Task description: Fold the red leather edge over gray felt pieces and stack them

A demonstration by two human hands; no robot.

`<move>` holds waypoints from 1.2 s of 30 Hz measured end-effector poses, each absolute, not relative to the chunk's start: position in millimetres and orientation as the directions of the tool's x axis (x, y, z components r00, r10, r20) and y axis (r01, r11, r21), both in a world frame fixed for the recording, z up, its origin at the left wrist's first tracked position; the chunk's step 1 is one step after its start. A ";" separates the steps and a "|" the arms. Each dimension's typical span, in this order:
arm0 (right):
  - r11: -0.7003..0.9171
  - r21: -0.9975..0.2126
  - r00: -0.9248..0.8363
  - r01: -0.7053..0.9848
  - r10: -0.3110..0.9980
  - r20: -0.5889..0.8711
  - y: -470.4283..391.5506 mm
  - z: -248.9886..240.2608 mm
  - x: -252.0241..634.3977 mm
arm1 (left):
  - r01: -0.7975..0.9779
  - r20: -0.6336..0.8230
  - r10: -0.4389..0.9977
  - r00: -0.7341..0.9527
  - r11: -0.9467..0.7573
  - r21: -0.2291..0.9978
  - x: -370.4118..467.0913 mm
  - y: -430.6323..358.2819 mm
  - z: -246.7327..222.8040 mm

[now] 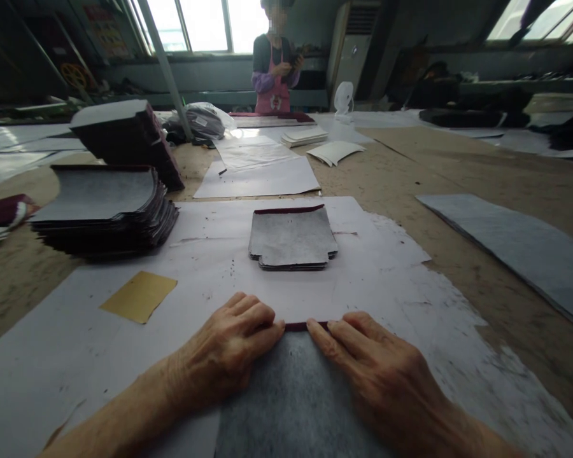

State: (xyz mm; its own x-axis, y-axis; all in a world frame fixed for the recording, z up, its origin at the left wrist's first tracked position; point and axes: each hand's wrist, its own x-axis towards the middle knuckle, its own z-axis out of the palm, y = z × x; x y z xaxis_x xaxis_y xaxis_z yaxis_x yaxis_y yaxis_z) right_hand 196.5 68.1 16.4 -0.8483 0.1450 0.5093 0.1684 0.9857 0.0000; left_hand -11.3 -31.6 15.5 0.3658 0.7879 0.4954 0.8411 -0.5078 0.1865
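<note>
A grey sheet (296, 401) with a dark maroon strip folded along its far edge lies on white paper in front of me. My left hand (233, 340) has its fingers curled and pressed together, gripping the left end of that folded edge. My right hand (377, 356) presses the right part of the same edge, thumb and fingers close together on the strip. Beyond the hands, a small stack of grey notched pieces (293, 235) with a maroon top edge lies flat, touched by neither hand.
Tall stacks of grey pieces (100, 197) stand at the left, near a yellow card (141, 296). Long grey sheets (516, 242) lie at the right. White sheets (262, 178) and a small white fan (344, 98) are farther back. A person in a pink apron (273, 83) stands across the table.
</note>
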 end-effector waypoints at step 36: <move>0.977 0.174 -0.883 0.126 0.030 0.468 48.5 27.8 151.5 | 0.877 0.503 0.794 0.341 -0.462 0.134 -24.6 -46.8 15.8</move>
State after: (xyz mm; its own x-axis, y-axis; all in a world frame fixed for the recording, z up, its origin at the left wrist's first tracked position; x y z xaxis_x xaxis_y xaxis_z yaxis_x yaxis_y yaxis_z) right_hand 151.5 48.5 27.8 -0.8831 0.0305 0.4683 0.1258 0.9767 0.1736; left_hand -24.6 -46.8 15.8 0.3413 0.7939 0.5032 0.8768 -0.4618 0.1341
